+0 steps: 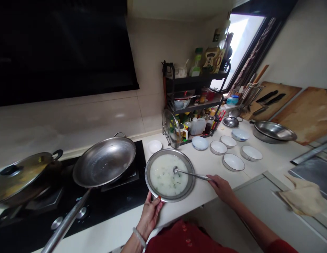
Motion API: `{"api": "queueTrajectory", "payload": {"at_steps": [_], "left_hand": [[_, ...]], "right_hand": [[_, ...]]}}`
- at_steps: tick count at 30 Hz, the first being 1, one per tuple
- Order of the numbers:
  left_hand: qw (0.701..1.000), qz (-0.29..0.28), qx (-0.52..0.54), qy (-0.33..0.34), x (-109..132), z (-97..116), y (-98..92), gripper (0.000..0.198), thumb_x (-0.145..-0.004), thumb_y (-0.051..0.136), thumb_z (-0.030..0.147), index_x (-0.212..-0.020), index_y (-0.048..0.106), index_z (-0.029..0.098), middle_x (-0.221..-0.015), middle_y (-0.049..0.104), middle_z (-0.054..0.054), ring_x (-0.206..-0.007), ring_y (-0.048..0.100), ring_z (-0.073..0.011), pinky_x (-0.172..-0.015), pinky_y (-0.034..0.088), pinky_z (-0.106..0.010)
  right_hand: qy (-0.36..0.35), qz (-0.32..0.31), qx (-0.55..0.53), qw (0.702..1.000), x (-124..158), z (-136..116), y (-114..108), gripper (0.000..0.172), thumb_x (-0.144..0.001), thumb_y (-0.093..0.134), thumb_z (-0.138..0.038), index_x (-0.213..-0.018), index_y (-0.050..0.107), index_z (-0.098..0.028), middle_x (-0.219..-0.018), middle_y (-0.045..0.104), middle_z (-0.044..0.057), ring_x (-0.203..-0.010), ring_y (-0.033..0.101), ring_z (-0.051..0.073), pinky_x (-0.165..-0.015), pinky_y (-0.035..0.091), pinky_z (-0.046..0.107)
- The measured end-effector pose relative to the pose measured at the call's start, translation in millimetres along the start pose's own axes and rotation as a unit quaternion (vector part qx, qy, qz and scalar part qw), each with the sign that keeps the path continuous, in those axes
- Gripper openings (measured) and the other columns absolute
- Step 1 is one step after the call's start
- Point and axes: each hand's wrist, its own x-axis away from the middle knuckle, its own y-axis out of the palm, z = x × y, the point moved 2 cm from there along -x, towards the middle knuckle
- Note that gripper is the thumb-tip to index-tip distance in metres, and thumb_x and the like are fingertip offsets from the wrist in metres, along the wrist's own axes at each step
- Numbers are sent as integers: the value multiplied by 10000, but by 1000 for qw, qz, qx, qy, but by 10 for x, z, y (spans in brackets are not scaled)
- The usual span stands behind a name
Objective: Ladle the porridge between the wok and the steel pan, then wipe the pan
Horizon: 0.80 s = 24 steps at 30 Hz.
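A wide metal basin [192, 182] of white, soupy liquid [163, 172] with green bits stands at the counter's front edge, beside the stove. My left hand [152, 211] grips its near rim, thumb on top and fingers underneath. In my right hand [220, 188] is the handle end of a long metal ladle [192, 174]; its small bowl rests at the liquid's surface, right of the middle. Several small bowls [233, 162] sit on the counter to the right of the basin. A small white dish [154, 146] lies just behind it.
A steel wok [105, 161] with a long handle sits on the black stove [100, 211], left of the basin. Farther left is a lidded pan [23, 175]. A glass lid [171, 128] leans against the spice rack [197, 79]. Metal pans [275, 130] and cutting boards [308, 112] stand right.
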Motion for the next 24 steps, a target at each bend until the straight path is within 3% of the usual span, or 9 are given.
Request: {"api": "queueTrajectory", "payload": {"at_steps": [7,13,17,24], "left_hand": [[1000,7,2,24,61,-413,189,651,-787,567,-105,-1327,464,241,-847,691,-3,-561,665,-72,-554,580,-152],[997,47,29,48,164,-908,524,625,-771,619,-87,-1274,483,258,-772,671,24,-531,648,-75,-523,563,-152],[994,76,38,67,187,-1224,787,605,-783,607,-88,-1274,475,241,-719,650,31,-493,621,-60,-507,540,-130],[989,70,47,120,108,-1519,1193,605,-774,594,-107,-1257,473,238,-790,665,21,-558,649,-63,-537,541,-128]], "right_hand": [[-11,-1,-9,1000,-7,351,-250,319,-887,446,-328,-1016,715,-215,-772,696,76,-714,692,233,-650,553,348],[-54,-21,-37,998,-84,806,-508,339,-924,429,-364,-1056,707,-221,-906,716,111,-805,705,256,-719,569,375],[-89,-33,-68,993,-204,1073,-636,351,-944,411,-377,-1063,704,-225,-877,707,112,-789,700,249,-713,570,360],[-128,-65,-98,985,-404,1386,-835,327,-939,420,-308,-1076,700,-209,-876,706,108,-797,700,249,-732,565,356]]}}
